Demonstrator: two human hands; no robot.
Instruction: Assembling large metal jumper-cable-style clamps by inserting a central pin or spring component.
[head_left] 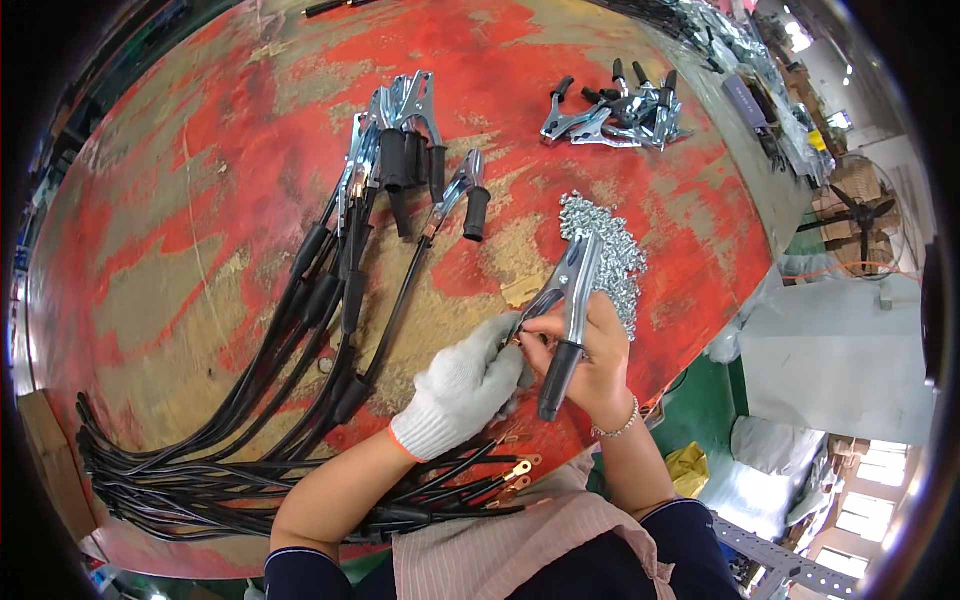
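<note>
A silver metal spring clamp (577, 290) with a black handle sleeve is held between my hands, over the near side of the table. My left hand (450, 392), in a white knit glove, is closed round the clamp's lower arm. A bit of copper shows at its fingertips, partly hidden. My bare right hand (605, 365), with a bracelet at the wrist, is closed about the clamp, thumb and fingertips pinched near the left fingers. Whether a small part lies in that pinch is hidden. Just beyond the right hand lies a pile of small silver screws (622, 250).
Several clamps joined to black cables (405, 110) lie at the back left, one more (470, 180) beside them. Loose clamps (625, 115) sit at the back right. A bundle of black cables (200, 465) with copper lugs (517, 470) runs along the worn red table's (690, 210) near edge.
</note>
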